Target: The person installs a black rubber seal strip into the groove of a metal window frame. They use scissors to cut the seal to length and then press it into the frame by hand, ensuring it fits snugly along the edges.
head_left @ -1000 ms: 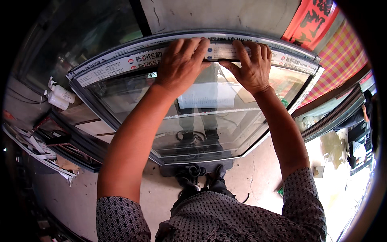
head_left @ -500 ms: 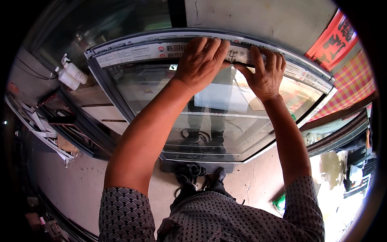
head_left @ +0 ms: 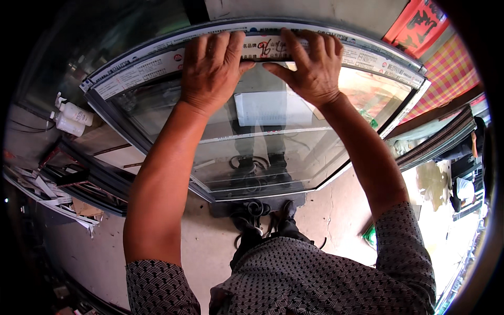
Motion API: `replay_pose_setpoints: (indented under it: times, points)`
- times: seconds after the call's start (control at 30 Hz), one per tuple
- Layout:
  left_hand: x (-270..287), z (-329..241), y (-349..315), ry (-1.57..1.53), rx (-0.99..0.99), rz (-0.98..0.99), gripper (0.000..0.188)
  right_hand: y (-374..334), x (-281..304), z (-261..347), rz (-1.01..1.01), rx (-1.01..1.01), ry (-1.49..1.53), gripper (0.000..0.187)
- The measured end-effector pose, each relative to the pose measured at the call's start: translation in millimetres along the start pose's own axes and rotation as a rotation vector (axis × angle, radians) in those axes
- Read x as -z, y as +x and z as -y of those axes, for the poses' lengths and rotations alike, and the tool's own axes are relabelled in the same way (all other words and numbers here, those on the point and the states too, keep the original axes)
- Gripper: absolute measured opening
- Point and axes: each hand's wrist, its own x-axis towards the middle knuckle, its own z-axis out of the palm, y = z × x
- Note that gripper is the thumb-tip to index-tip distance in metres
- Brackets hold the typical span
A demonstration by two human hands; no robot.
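Note:
A large glazed window frame point(head_left: 134, 76) with dark and pale edges stands before me, printed film strips along its top rail. Over that rail, left of the middle, bend the fingers of my left hand point(head_left: 211, 68), its thumb pressed to the near side. My right hand point(head_left: 314, 68) grips the rail in the same way a little to the right. Both thumbs point inward, a small gap between their tips. Black handwriting point(head_left: 269, 49) on the film shows between the hands. Legs and a pale rectangle point(head_left: 273, 108) appear in or through the glass. Fingertips behind the rail are hidden.
Two white bottles point(head_left: 73, 118) stand at left, above dark frame sections point(head_left: 89, 178) and a pile of offcuts point(head_left: 44, 191). Dark cables point(head_left: 257, 209) lie by my shoes. At right are a checked cloth point(head_left: 443, 79), a red paper banner point(head_left: 417, 26) and stacked dark profiles point(head_left: 438, 139).
My left hand has shifted left along the top rail, uncovering more of the handwriting, and the space between my hands is wider. The window sits farther up and left in view.

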Motion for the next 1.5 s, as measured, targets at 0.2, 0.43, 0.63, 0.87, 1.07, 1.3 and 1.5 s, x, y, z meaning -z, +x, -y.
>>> replay_pose_setpoints:
  times: [0.2, 0.43, 0.63, 0.87, 1.07, 1.3, 1.5]
  points:
    - [12.3, 12.5, 2.9, -0.118, -0.027, 0.021, 0.068, 7.2, -7.6, 10.4, -0.022, 0.022, 0.007, 0.063]
    - [22.1, 35.5, -10.3, -0.093, -0.019, 0.048, 0.069, 7.4, -6.5, 11.2, -0.019, -0.003, 0.018, 0.063]
    - [14.8, 27.6, -13.5, -0.063, 0.021, -0.014, 0.069, 16.3, -11.0, 28.3, -0.037, -0.029, -0.001, 0.065]
    - [25.1, 49.2, -14.8, -0.175, -0.022, 0.023, 0.07, 16.9, -22.5, 37.8, -0.063, -0.032, 0.012, 0.066]
    - [26.2, 64.0, -31.4, -0.052, -0.008, -0.016, 0.071, 18.9, -22.3, 41.6, -0.083, -0.027, 0.002, 0.066]
    - [26.4, 64.4, -28.1, -0.078, -0.013, 0.006, 0.072, 17.5, -24.3, 38.7, -0.083, -0.012, -0.007, 0.067]
    - [44.8, 107.8, -43.2, -0.099, -0.068, 0.073, 0.072, 16.3, -22.9, 40.7, -0.051, -0.049, 0.0, 0.069]
